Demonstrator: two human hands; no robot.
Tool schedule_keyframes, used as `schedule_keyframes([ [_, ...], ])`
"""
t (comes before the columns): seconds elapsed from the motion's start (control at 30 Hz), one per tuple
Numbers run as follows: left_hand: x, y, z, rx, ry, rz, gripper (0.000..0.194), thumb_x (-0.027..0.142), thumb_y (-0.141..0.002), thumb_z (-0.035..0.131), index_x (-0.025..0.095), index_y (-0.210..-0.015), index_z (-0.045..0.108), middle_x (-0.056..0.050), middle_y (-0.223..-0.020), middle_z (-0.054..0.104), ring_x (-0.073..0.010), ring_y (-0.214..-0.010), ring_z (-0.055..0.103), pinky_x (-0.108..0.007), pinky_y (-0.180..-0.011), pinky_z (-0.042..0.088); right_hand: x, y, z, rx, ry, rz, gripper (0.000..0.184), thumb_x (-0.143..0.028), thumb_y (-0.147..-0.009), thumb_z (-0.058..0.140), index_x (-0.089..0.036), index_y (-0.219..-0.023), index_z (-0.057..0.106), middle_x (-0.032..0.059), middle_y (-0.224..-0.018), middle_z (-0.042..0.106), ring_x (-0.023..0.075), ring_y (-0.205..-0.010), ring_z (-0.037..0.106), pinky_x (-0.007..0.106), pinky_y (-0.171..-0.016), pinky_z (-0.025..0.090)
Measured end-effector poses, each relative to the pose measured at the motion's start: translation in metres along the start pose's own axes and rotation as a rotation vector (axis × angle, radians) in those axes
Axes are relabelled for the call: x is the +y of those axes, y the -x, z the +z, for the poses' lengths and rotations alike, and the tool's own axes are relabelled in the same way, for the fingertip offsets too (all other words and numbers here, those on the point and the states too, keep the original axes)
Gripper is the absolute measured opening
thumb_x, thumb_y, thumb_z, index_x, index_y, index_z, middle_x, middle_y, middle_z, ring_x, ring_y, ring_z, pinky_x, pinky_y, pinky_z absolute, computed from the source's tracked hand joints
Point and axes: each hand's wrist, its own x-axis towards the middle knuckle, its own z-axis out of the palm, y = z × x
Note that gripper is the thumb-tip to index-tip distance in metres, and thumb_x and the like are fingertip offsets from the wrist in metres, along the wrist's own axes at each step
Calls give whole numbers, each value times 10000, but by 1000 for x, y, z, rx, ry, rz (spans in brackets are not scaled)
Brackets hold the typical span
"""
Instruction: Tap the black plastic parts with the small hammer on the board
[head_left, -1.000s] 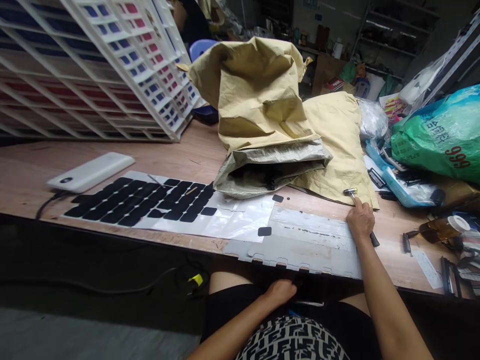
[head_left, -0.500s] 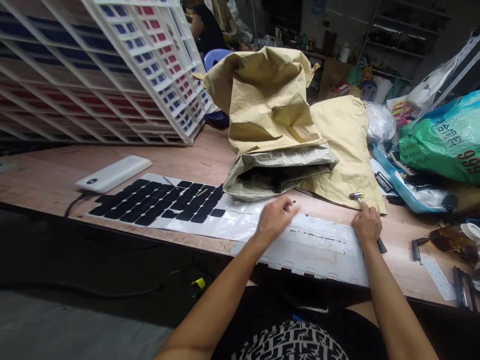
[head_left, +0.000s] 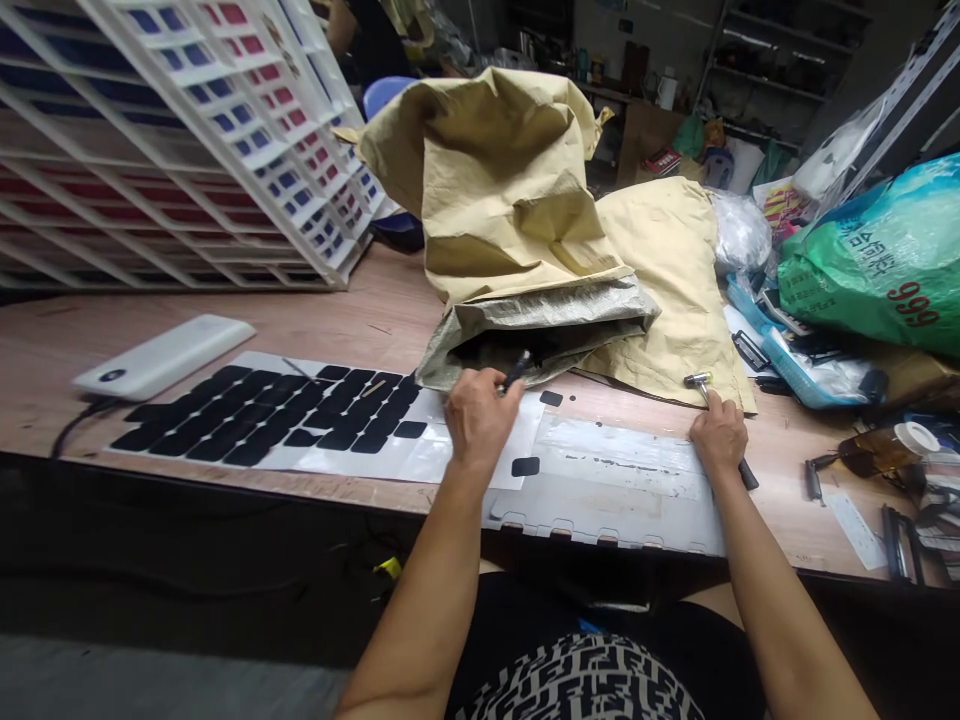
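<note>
My left hand (head_left: pixel 480 418) is closed at the mouth of an open yellow paper sack (head_left: pixel 517 210), fingers pinching a small black piece (head_left: pixel 517 370) whose exact kind I cannot make out. Beneath that wrist lies a white sheet (head_left: pixel 431 458) with rows of black rounded pads (head_left: pixel 247 415). My right hand (head_left: pixel 718 435) is wrapped round a small hammer (head_left: pixel 698 380), its head showing above the fingers and its black handle end below. Between the hands, a pale flat board (head_left: pixel 615 490) with a notched front edge lies on the table.
A white power bank-like box (head_left: pixel 165 355) with a cable lies left, before a tall white plastic crate (head_left: pixel 247 140). A second yellow sack (head_left: pixel 667 290) lies flat. To the right are a blue basket (head_left: pixel 817 385), a green plastic bag (head_left: pixel 877 260) and a brown bottle (head_left: pixel 881 448).
My left hand has moved left to the sack's mouth, and a black piece now shows in its fingers. Two loose black pads have come into sight. My right hand keeps the hammer.
</note>
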Motion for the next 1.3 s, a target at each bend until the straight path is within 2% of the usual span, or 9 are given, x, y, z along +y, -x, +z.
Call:
schedule_keyframes([
  [0.07, 18, 22, 7, -149, 164, 157, 189, 331, -874, 655, 184, -987, 694, -69, -1015, 658, -207, -869, 605, -334, -760, 507, 0, 0, 0, -5, -2, 0, 434, -200, -917, 459, -200, -1334, 578, 108, -996, 564, 255, -969, 513, 330, -746, 372],
  [0.17, 50, 47, 34, -461, 326, 412, 115, 293, -852, 694, 195, -912, 693, -34, -943, 656, -181, -847, 583, -310, -743, 484, 0, 0, -1, -11, -12, 8, 439, -200, -911, 462, -200, -1335, 576, 112, -999, 562, 255, -972, 502, 332, -750, 383],
  [0.27, 67, 57, 62, -601, 324, 572, 92, 278, -814, 731, 206, -861, 700, -29, -909, 643, -202, -920, 568, -321, -792, 464, -1, 2, -3, -15, -18, 11, 441, -204, -908, 469, -197, -1333, 584, 114, -996, 570, 255, -975, 499, 334, -758, 391],
  [0.47, 61, 55, 84, -577, 354, 616, 142, 288, -778, 770, 223, -895, 724, -20, -913, 630, -197, -928, 554, -321, -840, 448, -4, -3, -10, -63, -58, 63, 434, -203, -950, 420, -209, -1341, 606, 122, -1030, 614, 253, -997, 539, 331, -775, 402],
  [0.63, 60, 53, 85, -586, 403, 577, 134, 259, -751, 791, 219, -863, 729, -12, -896, 643, -188, -913, 563, -306, -798, 447, -4, 5, -37, -174, -379, 170, 482, -185, -912, 445, -215, -1369, 597, 103, -1092, 666, 224, -955, 589, 326, -805, 441],
  [0.8, 60, 53, 88, -562, 435, 543, 144, 243, -717, 819, 209, -813, 717, -2, -864, 649, -178, -883, 564, -299, -772, 435, -17, 53, -77, -248, -820, -27, 427, -312, -937, 466, -208, -1314, 635, 67, -1055, 716, 189, -873, 641, 330, -822, 513],
  [0.93, 61, 53, 89, -558, 452, 513, 155, 223, -700, 827, 208, -796, 705, 5, -855, 648, -173, -879, 561, -297, -771, 424, -33, 84, -97, -288, -939, -121, 398, -300, -944, 495, -217, -1301, 651, 77, -1208, 707, 199, -1031, 667, 370, -954, 522],
  [1.1, 64, 54, 88, -560, 415, 494, 174, 216, -682, 826, 197, -716, 656, 9, -817, 620, -171, -846, 540, -294, -745, 414, -42, 92, -97, -307, -958, -183, 399, -262, -947, 483, -241, -1308, 651, 72, -1283, 686, 219, -1192, 632, 414, -1046, 500],
  [1.3, 65, 54, 86, -566, 429, 493, 147, 217, -694, 811, 204, -732, 670, 5, -831, 635, -179, -867, 553, -303, -773, 423, -37, 90, -95, -297, -945, -107, 405, -282, -947, 481, -215, -1308, 653, 91, -1246, 698, 225, -1108, 660, 423, -1012, 514],
])
